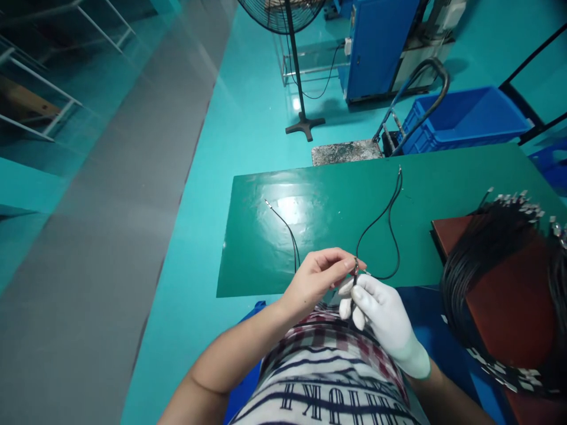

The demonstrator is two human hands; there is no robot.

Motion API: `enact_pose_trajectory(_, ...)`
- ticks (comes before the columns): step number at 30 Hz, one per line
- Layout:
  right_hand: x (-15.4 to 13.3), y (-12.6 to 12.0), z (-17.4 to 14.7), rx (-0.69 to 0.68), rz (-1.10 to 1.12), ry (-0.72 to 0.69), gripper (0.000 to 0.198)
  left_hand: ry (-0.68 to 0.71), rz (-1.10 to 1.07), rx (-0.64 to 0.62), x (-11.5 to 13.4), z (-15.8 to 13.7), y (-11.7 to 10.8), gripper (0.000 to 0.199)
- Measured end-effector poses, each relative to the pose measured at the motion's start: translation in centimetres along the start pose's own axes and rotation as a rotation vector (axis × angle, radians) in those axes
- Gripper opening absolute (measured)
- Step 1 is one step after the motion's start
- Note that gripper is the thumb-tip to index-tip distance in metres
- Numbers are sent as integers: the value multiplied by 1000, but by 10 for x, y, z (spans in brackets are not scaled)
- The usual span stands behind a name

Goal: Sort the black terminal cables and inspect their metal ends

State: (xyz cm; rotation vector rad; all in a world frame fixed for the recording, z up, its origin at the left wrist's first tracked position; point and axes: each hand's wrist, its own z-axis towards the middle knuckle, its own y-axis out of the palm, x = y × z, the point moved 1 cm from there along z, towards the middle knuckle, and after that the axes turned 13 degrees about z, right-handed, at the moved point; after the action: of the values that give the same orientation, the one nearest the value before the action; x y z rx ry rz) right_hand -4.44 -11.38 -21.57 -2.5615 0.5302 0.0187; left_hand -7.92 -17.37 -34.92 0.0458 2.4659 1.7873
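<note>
My bare left hand (322, 271) pinches the small metal end of a black cable between thumb and fingertips, close above the table's front edge. Beside it, my right hand (384, 313), in a white glove, has its fingers closed round the same black cable (397, 248) just below that end. The cable loops away over the green table (328, 230) to a connector (400, 169) near the far edge. To the left, another thin black cable (287, 227) with a pale tip lies on the table, its near part hidden behind my left hand.
Bundled black cables (465, 277) with pale connectors lie on a reddish-brown board (509, 319) at the right. Beyond the table stand a pedestal fan (299, 77), a hand trolley (348, 152), a blue bin (473, 121) and a blue cabinet (376, 47).
</note>
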Motion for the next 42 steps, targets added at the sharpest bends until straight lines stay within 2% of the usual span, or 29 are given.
enact_pose_trajectory(12, 2, 1, 1, -57, 14, -5, 29, -78, -52, -17, -2, -1, -5, 26)
enact_pose_trajectory(19, 1, 1, 3, -31, -60, -34, 29, -81, -63, -35, 3, -1, -7, 27)
enact_pose_trajectory(22, -3, 2, 4, 32, -129, -30, 24, -98, -84, -64, 4, -2, -7, 27)
enact_pose_trajectory(25, -6, 4, 6, 179, -210, -21, 17, -59, -73, -77, 4, -5, -8, 28)
enact_pose_trajectory(29, -7, 6, 8, 332, -324, -77, 21, -38, -66, -35, -1, -9, -10, 28)
enact_pose_trajectory(34, -7, 9, 11, 341, -358, -67, 25, -95, -112, 49, -7, -9, -13, 25)
enact_pose_trajectory(42, -11, 13, 16, 315, -305, -15, 23, -139, -194, 51, -10, -6, -17, 24)
